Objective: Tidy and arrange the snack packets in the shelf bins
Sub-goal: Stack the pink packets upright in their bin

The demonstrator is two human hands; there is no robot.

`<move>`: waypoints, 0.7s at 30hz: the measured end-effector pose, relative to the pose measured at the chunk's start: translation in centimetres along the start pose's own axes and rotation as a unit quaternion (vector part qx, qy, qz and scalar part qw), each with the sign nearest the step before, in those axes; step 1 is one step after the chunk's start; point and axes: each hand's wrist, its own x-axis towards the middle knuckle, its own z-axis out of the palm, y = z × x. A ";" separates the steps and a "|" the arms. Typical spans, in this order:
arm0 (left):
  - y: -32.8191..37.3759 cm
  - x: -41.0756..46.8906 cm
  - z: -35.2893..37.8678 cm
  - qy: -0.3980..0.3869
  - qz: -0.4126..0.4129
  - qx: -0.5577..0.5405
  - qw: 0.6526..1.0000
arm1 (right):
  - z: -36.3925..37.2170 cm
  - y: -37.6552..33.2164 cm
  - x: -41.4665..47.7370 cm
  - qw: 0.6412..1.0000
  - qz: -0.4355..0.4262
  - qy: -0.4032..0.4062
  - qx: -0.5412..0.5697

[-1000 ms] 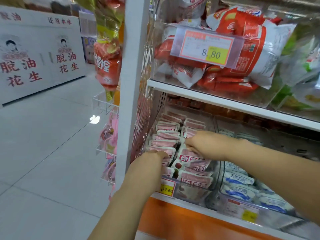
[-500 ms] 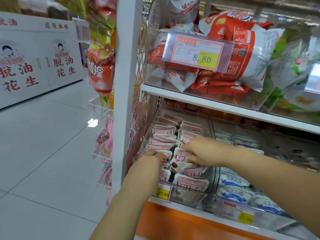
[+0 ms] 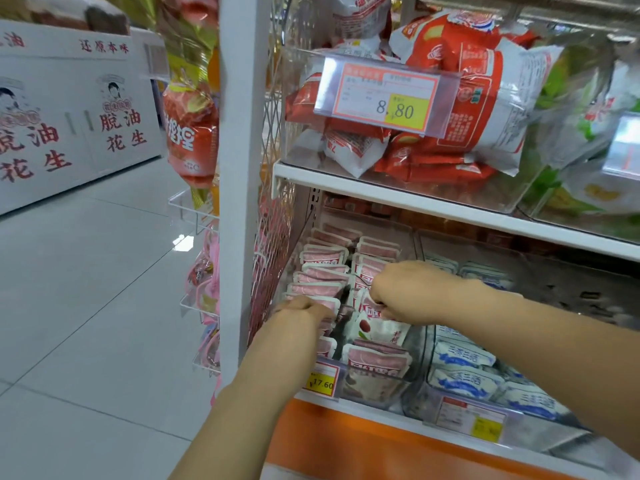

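Several pink and white snack packets [image 3: 322, 258] stand in two rows inside a clear plastic bin [image 3: 410, 368] on the lower shelf. My left hand [image 3: 301, 311] is curled over the front packets of the left row. My right hand [image 3: 405, 292] grips a white packet with a red fruit picture [image 3: 372, 329] in the right row and holds it tilted. One pink packet [image 3: 375, 360] stands at the bin's front, behind the 17.60 price tag [image 3: 322, 375].
Blue and white packets [image 3: 464, 375] fill the neighbouring bin on the right. Above, a shelf board [image 3: 415, 199] carries a bin of red and white bags [image 3: 478, 98] with an 8.80 tag. A white upright post [image 3: 242, 168] and wire side rack stand left; open floor beyond.
My right hand has drawn back toward the front of the right row and now holds the white packet tilted up. My left hand stays on the left row.
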 end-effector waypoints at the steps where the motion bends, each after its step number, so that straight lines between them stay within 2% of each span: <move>1: 0.3 -0.1 -0.2 0.006 0.012 0.005 1.000 | 0.0 -0.1 -0.2 1.000 0.000 -0.007 0.005; 4: 1.8 -0.3 -0.8 0.018 0.060 0.038 0.997 | -0.3 0.0 -1.2 0.998 0.009 -0.041 0.036; 7: 2.9 0.0 -0.4 -0.008 0.071 0.052 0.996 | 0.1 0.1 -2.2 0.998 0.018 -0.026 0.057; 12: 3.6 0.7 0.7 -0.052 0.059 0.055 0.995 | 0.7 0.3 -3.0 0.996 0.022 0.049 0.077; 15: 3.9 1.3 1.1 -0.077 0.053 0.072 0.993 | 0.1 1.6 -4.2 0.984 0.065 0.113 0.123; 18: 4.1 2.2 1.7 -0.052 0.043 0.095 0.993 | 0.3 2.5 -5.7 0.956 0.113 0.205 0.177; 21: 4.5 3.0 2.9 -0.008 0.006 0.099 0.995 | 1.2 2.6 -6.6 0.944 0.145 0.235 0.182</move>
